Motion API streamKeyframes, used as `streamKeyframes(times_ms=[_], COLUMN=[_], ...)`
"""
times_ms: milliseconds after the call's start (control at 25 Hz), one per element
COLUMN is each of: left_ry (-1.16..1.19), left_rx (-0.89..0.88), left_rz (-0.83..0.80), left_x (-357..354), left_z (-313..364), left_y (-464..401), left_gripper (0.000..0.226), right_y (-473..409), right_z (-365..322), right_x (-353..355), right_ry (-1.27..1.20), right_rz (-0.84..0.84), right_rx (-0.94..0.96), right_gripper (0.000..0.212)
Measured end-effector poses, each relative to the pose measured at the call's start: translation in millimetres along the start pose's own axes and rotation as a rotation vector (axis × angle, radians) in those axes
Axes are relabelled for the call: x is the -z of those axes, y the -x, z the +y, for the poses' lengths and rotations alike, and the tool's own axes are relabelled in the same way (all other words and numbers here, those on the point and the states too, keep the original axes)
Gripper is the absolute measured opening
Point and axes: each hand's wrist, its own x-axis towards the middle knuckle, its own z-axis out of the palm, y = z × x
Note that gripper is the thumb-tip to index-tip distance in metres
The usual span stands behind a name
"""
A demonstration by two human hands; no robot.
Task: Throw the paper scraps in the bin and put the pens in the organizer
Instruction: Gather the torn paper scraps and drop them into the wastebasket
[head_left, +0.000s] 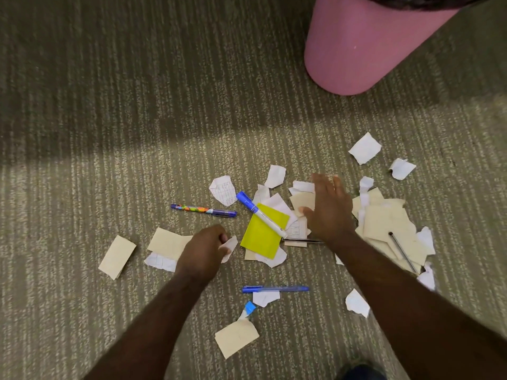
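Observation:
Torn paper scraps lie scattered on the carpet, white and beige, with a yellow-green sheet [264, 235] in the middle. My left hand [204, 252] is closed on a small white scrap [229, 247]. My right hand [327, 208] hovers flat and open over the beige and white scraps near the pile's centre. A white marker with a blue cap [260, 213] lies across the yellow sheet. A patterned purple pen [203, 210] lies to the left, a blue pen [275, 289] nearer to me, and a thin grey pen [402, 252] on the beige scraps at right. The pink bin [354, 50] stands at the top right.
Striped grey-green carpet [137, 119] covers the whole floor. Beige scraps [117, 256] lie at far left, and another [236, 338] lies close to me. White scraps [365, 148] sit between the pile and the bin. A dark shoe [362, 373] shows at the bottom edge.

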Motion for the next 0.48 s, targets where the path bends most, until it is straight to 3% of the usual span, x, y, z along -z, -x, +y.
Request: streamKeyframes(times_ms=[120,320,400,480], left_ry=[-0.006,0.016,-0.056,-0.136], left_rx=[-0.117,-0.2,-0.202,-0.207], left_rz=[0.1,0.273,0.25,0.212], left_x=[17.4,39.0,42.8,43.4], left_z=[-4.2,7.6,15.1,21.6], left_y=[-1.8,-29.7,-53.0,-71.4], left_gripper=[0.004,0.018,0.019,0.021], right_y=[-19.6,-25.6,-22.6,-20.1], right_z=[6.2,16.4,18.1,12.3], right_x=[5.8,5.7,4.4,5.8], right_ry=[-0.007,-0.121,-0.21,-0.336], right_rz=[-0.086,-0.149,-0.087,-0.002], right_rx=[0.0,-0.032,-0.002,0.008], right_gripper=[0.075,0.04,0.025,0.025])
